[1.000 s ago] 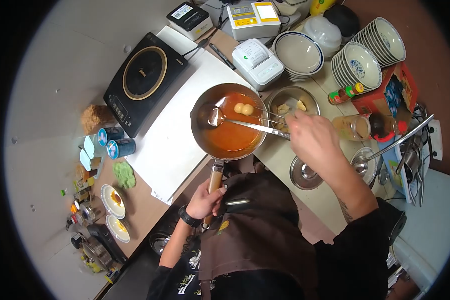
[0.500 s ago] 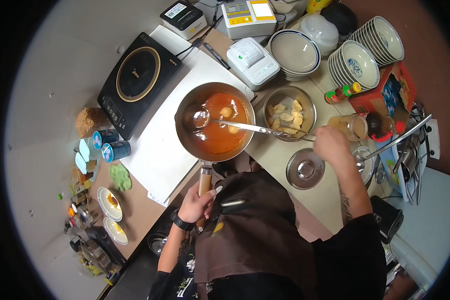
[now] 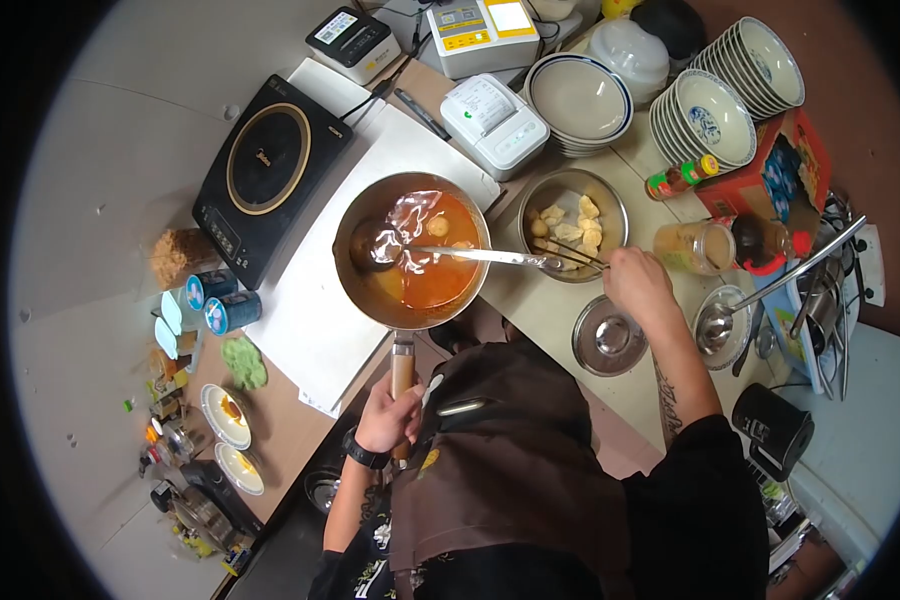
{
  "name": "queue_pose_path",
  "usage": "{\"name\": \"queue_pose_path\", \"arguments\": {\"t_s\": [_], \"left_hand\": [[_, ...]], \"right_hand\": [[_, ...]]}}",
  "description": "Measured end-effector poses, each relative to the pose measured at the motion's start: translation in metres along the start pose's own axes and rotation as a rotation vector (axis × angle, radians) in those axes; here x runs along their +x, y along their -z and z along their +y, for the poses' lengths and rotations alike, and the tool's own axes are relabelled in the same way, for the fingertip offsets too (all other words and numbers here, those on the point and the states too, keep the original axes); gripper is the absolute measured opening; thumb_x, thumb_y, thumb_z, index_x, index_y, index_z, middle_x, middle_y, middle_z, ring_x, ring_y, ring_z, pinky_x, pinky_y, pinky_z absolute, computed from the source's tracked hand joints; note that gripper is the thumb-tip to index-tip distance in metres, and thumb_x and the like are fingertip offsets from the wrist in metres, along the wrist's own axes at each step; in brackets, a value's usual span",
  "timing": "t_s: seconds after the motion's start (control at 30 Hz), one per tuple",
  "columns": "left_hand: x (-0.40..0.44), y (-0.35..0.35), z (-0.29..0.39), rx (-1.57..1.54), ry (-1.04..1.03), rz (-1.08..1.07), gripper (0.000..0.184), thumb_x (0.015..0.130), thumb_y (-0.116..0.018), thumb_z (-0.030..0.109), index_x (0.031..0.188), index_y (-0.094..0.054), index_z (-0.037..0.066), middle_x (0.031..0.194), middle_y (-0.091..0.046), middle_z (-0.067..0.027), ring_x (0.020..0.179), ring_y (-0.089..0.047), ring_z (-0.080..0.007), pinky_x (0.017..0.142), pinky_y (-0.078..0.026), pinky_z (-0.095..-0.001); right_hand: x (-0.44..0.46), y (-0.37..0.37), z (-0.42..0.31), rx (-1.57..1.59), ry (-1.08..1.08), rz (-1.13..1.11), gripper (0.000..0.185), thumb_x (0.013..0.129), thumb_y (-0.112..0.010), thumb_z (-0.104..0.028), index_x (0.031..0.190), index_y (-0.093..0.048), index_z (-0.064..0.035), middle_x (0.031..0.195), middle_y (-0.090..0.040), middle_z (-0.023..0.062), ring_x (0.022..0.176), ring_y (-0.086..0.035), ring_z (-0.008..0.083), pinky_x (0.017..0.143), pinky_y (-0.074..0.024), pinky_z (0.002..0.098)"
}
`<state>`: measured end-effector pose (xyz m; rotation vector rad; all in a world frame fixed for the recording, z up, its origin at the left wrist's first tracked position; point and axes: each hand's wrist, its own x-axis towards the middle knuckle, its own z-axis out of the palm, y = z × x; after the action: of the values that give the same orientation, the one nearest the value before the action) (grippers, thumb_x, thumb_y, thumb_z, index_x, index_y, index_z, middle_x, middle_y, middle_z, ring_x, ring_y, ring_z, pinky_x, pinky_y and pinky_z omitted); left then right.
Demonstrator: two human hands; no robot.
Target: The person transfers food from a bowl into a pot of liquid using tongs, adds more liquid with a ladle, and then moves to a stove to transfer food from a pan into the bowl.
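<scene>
My left hand (image 3: 390, 414) is wrapped round the wooden handle of a saucepan (image 3: 345, 283). Orange-red soup (image 3: 432, 285) fills the pan, with a pale round ball (image 3: 437, 226) floating in it. A ladle (image 3: 490, 256) rests in the soup, its bowl at the left and its long handle crossing the right rim. My right hand (image 3: 640, 285) pinches a thin pair of chopsticks (image 3: 582, 258), whose tips reach into a steel bowl (image 3: 625, 215). Pale chunks of food (image 3: 587, 225) and some round balls lie in that bowl; the exact tip contact is too small to tell.
An induction cooker (image 3: 270, 160) lies at the left, a label printer (image 3: 500, 125) behind the pan. Stacked bowls (image 3: 705, 120), a sauce bottle (image 3: 680, 178) and a jar (image 3: 695, 248) stand back right. A steel lid (image 3: 608, 338) lies near my right forearm, with another ladle (image 3: 715, 328) beyond it.
My right hand has moved slightly left, and the chopsticks now show as a pair over the food. The saucepan has shifted a little left, and the camera view has moved slightly.
</scene>
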<state>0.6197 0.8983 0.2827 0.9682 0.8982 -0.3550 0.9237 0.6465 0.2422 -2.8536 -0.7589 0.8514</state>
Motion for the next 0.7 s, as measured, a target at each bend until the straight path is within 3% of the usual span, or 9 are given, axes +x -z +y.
{"name": "queue_pose_path", "arguments": {"t_s": [0.2, 0.27, 0.4, 0.57, 0.7], "left_hand": [[0.002, 0.001, 0.0, 0.035, 0.006, -0.012, 0.016, 0.096, -0.058, 0.013, 0.101, -0.046, 0.004, 0.063, -0.045, -0.0009, 0.041, -0.043, -0.0099, 0.037, -0.039, -0.0242], [0.002, 0.001, -0.001, 0.033, 0.006, -0.021, 0.015, 0.096, -0.058, 0.013, 0.101, -0.046, 0.005, 0.063, -0.045, -0.001, 0.041, -0.043, -0.0098, 0.037, -0.039, -0.0241], [0.004, -0.002, 0.001, 0.037, 0.011, -0.034, 0.014, 0.096, -0.057, 0.013, 0.1, -0.046, 0.005, 0.063, -0.045, -0.0011, 0.04, -0.043, -0.0099, 0.037, -0.039, -0.0241], [0.003, -0.004, 0.001, 0.059, 0.024, -0.021, 0.014, 0.096, -0.057, 0.012, 0.099, -0.046, 0.005, 0.063, -0.045, -0.0012, 0.04, -0.043, -0.0101, 0.037, -0.039, -0.0242], [0.001, -0.002, 0.0, 0.043, 0.011, -0.027, 0.014, 0.095, -0.057, 0.012, 0.099, -0.046, 0.004, 0.062, -0.045, -0.0013, 0.04, -0.042, -0.01, 0.037, -0.039, -0.0242]], "right_hand": [[-0.026, 0.017, 0.01, 0.024, 0.009, 0.066, 0.021, 0.083, -0.054, -0.006, 0.096, -0.071, -0.0035, 0.096, -0.069, 0.0221, 0.091, -0.066, 0.0387, 0.084, -0.0524, 0.0458], [-0.036, 0.032, 0.017, 0.121, -0.013, 0.177, 0.022, 0.082, -0.06, -0.01, 0.101, -0.07, -0.0022, 0.097, -0.068, 0.0214, 0.093, -0.065, 0.0388, 0.085, -0.0517, 0.0461], [-0.028, 0.028, 0.027, 0.003, -0.027, 0.121, 0.025, 0.082, -0.063, -0.011, 0.105, -0.069, -0.004, 0.103, -0.067, 0.0197, 0.096, -0.064, 0.0381, 0.085, -0.0516, 0.0458], [-0.005, -0.006, 0.031, -0.028, 0.075, 0.086, 0.019, 0.082, -0.056, -0.008, 0.096, -0.068, -0.0019, 0.099, -0.068, 0.0192, 0.092, -0.066, 0.0376, 0.083, -0.053, 0.0458], [-0.022, 0.025, 0.028, -0.011, 0.075, 0.147, 0.017, 0.083, -0.058, -0.01, 0.094, -0.068, -0.0025, 0.098, -0.067, 0.0197, 0.094, -0.065, 0.0376, 0.085, -0.0511, 0.0467]]}}
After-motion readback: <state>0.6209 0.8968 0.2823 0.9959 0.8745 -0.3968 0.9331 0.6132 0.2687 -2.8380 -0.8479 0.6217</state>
